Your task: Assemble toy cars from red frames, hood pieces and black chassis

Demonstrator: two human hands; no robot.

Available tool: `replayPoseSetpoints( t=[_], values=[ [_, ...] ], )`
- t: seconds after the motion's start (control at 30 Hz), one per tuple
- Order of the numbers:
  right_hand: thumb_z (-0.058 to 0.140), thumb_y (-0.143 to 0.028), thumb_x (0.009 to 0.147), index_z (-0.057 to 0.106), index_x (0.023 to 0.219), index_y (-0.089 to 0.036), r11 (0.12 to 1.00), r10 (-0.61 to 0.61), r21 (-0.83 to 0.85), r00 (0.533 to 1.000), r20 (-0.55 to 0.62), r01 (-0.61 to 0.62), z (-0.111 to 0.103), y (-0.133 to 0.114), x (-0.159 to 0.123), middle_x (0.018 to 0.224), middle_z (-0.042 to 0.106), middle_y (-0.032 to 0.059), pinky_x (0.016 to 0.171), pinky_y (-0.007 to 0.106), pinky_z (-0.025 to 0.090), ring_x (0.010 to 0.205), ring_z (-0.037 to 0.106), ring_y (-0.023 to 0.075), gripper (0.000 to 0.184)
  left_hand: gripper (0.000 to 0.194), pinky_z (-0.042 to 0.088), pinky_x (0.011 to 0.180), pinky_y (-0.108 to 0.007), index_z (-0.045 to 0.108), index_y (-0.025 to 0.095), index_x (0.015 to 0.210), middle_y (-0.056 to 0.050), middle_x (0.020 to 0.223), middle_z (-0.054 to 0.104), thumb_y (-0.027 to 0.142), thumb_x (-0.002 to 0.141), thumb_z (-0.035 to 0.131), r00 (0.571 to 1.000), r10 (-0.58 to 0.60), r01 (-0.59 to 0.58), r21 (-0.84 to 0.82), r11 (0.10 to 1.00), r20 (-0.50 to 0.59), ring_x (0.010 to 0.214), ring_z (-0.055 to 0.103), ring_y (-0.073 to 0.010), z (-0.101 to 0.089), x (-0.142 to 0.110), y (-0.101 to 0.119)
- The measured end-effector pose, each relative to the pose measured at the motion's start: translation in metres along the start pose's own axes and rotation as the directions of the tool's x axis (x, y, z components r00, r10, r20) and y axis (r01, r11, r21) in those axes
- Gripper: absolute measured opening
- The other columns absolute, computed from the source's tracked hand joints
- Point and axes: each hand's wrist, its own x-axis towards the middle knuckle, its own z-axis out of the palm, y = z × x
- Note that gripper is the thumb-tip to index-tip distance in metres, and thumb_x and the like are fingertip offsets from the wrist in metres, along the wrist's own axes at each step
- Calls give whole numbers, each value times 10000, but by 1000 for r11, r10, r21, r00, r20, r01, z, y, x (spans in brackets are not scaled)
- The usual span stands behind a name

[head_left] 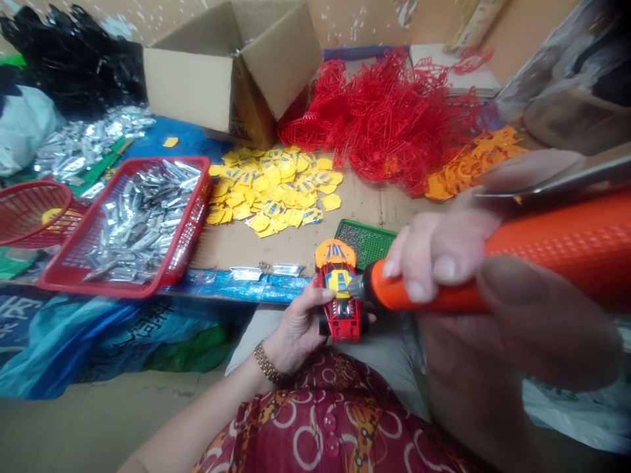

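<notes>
My left hand [306, 316] is wrapped round a small toy car [344, 322] above my lap, its thumb lying by the car's yellow top piece. The car has a red frame, an orange front and black wheels. In my right hand [444, 263] is an orange power screwdriver [547, 243], large and close to the camera. Its metal nose reaches the car's yellow piece; whether the bit touches a screw is hidden. Just beyond the car sits a green tray [365, 242] of small metal screws.
Yellow pieces [276, 187] are heaped mid-table, with red plastic frames [389, 125] and orange parts [473, 161] behind to the right. A red basket [207, 197] of silvery pieces stands left, near an open cardboard box [190, 85]. Two silvery pieces lie at the table's front edge.
</notes>
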Motion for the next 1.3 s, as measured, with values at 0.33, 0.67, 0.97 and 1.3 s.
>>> replayPoseSetpoints(
  t=[0.33, 0.67, 0.97, 1.3],
  values=[
    [600, -350, 934, 537, 640, -233, 997, 42, 70, 999, 23, -44, 2, -1, -3, 573, 530, -47, 573, 313, 493, 523, 522, 106, 323, 627, 503, 1001, -618, 525, 134, 1294, -140, 1080, 752, 164, 699, 722, 1000, -18, 18, -35, 999, 2, 1038, 712, -351, 2, -1, 2],
    [698, -190, 815, 564, 719, -262, 962, -15, 269, 995, -102, 42, 6, 2, 5, 567, 554, -85, 489, 287, 499, 433, 528, 87, 179, 588, 504, 1006, -597, 545, 132, 1283, -112, 984, 772, 169, 719, 707, 999, -18, 20, -48, 999, 40, 996, 726, -331, -1, -1, 2],
    [643, -84, 753, 581, 807, -267, 955, -5, 295, 998, -59, 22, 3, 6, 4, 604, 591, -81, 518, 275, 534, 456, 566, 80, 201, 544, 532, 988, -509, 578, 122, 1251, -85, 905, 772, 153, 725, 713, 1000, -7, 8, -56, 998, 18, 941, 740, -295, -3, 0, 0],
    [584, -176, 870, 537, 711, -283, 974, -100, 208, 993, 58, 86, -1, 8, -3, 690, 557, -81, 607, 339, 493, 559, 544, 109, 197, 422, 576, 910, -473, 644, 91, 1147, -108, 885, 767, 234, 758, 724, 1000, -17, 18, -59, 998, 17, 869, 745, -286, -2, 2, 0]
  ],
)
